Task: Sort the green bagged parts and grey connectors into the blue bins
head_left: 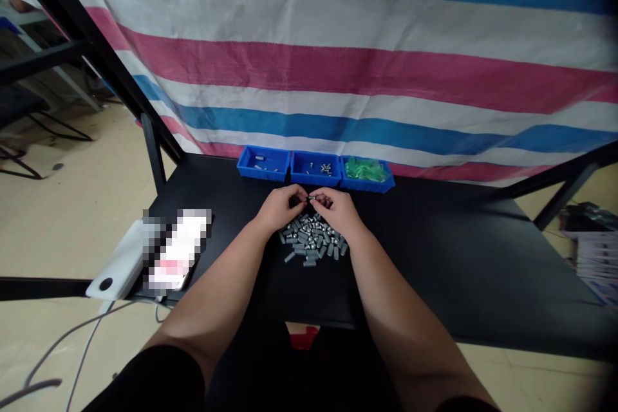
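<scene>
My left hand (pixel 279 207) and my right hand (pixel 338 209) meet above a heap of several small grey cylindrical parts (pixel 312 241) on the black table (pixel 434 257). Both hands have their fingers curled, pinching one small metal part (pixel 311 197) between the fingertips. Just beyond the hands stand three blue bins: the left bin (pixel 263 163) and the middle bin (pixel 316 168) each hold a few small metal pieces, and the right bin (pixel 367 174) holds green pieces.
A white power bank (pixel 120 264) with a blurred-out item beside it lies at the table's left edge, with grey cables (pixel 72 335) trailing to the floor. A striped tarp (pixel 338 64) hangs behind the table. A black frame post (pixel 96 51) slants at the left.
</scene>
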{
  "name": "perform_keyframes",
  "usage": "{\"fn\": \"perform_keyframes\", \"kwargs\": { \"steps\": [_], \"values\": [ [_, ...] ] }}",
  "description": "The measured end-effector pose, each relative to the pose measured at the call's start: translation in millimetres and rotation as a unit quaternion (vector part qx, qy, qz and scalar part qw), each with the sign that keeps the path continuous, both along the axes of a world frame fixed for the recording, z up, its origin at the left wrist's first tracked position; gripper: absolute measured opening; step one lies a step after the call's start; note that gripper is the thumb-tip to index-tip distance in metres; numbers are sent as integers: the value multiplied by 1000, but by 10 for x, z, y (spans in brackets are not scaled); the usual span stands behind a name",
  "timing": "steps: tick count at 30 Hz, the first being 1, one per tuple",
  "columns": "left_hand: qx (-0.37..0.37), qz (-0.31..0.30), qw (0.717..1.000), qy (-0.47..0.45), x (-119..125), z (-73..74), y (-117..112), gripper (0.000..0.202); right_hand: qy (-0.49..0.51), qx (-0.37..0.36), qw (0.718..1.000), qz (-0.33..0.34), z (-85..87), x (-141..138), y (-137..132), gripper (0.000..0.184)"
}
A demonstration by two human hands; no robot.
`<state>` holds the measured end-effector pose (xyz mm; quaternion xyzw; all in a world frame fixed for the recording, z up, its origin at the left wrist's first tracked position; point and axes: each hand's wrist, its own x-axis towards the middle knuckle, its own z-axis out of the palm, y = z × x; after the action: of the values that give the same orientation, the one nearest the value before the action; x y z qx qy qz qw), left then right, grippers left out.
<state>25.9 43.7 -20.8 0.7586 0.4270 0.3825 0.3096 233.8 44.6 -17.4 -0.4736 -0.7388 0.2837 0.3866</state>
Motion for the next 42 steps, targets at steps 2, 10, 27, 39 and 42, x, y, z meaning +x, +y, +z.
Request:
{"fn": "perform_keyframes", "kwargs": {
  "steps": [2, 10, 27, 39, 42],
  "values": [
    [4, -2, 999, 33, -21, 4, 5, 18, 56, 19, 996, -62, -13, -34, 62, 26],
    [2, -94, 988, 123, -140, 63, 18, 28, 127, 40, 978, -160, -60, -180, 260, 52],
    [-7, -99, 984, 151, -120, 73, -6, 27, -216, -38, 973, 73, 88, 78, 13, 15],
    [22, -77, 978, 193, 28, 106, -94, 29, 20, 119, 976, -183, 63, -111, 159, 28],
    [18, -69, 974, 214, 61, 79, -93, 29, 65, 108, 975, -182, -17, -160, 252, 36]
  ]
}}
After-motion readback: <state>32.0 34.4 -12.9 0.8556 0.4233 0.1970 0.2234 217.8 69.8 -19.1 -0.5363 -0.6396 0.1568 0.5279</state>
